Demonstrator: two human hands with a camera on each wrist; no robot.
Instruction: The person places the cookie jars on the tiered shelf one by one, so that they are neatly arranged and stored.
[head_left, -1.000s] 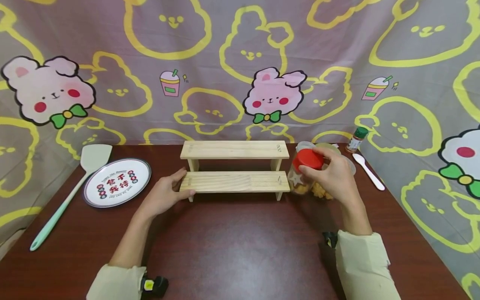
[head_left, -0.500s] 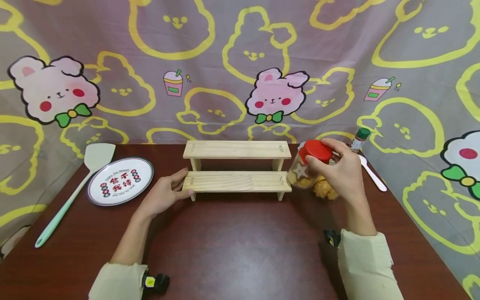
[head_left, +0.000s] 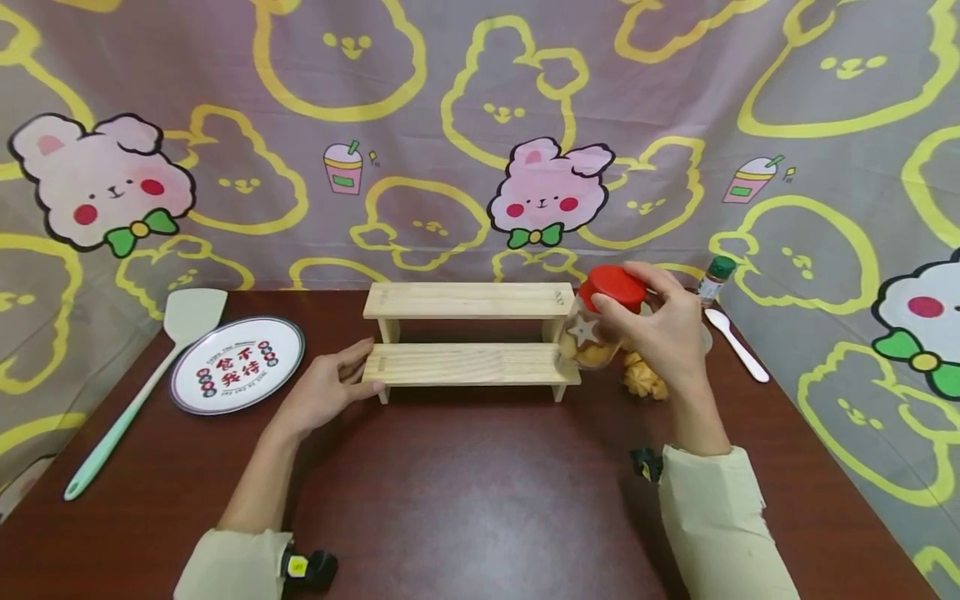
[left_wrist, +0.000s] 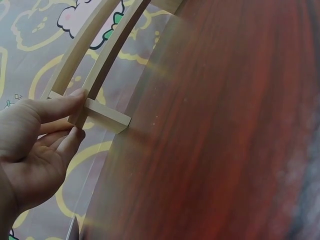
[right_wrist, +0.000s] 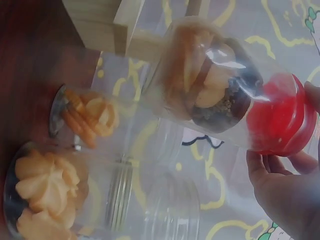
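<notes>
Jar (head_left: 588,340) with red lid (head_left: 613,287), clear-walled, at the right end of a two-step wooden rack (head_left: 468,364), held up off the table (head_left: 465,492). Pale star and cookie-coloured contents visible through the wall; some dark contents too in the right wrist view.

Right hand (head_left: 667,325): gripping the lid from the right, thumb on the near side, fingers round the far side. Forearm reaches forward from near right, slanting left, pale sleeve (head_left: 720,517) turned back below the wrist. Jar slightly tilted, base toward the left. In the head view it overlaps the right end of the lower step; cannot tell whether they touch.

Left hand (head_left: 330,387): pinching the left end of the lower step between thumb and fingers, thumb at the near edge. Forearm slants forward and right from near left.

Beside the right hand: clear containers on the table, one with ruffled cookies (right_wrist: 47,185), another with sticklike snacks (right_wrist: 82,127). Far right, green-capped bottle (head_left: 715,281); white spoon (head_left: 737,344) just nearer. Left side: printed plate (head_left: 236,396), pale green spatula (head_left: 187,325) close along its left. Cartoon-printed cloth (head_left: 427,125) behind.
</notes>
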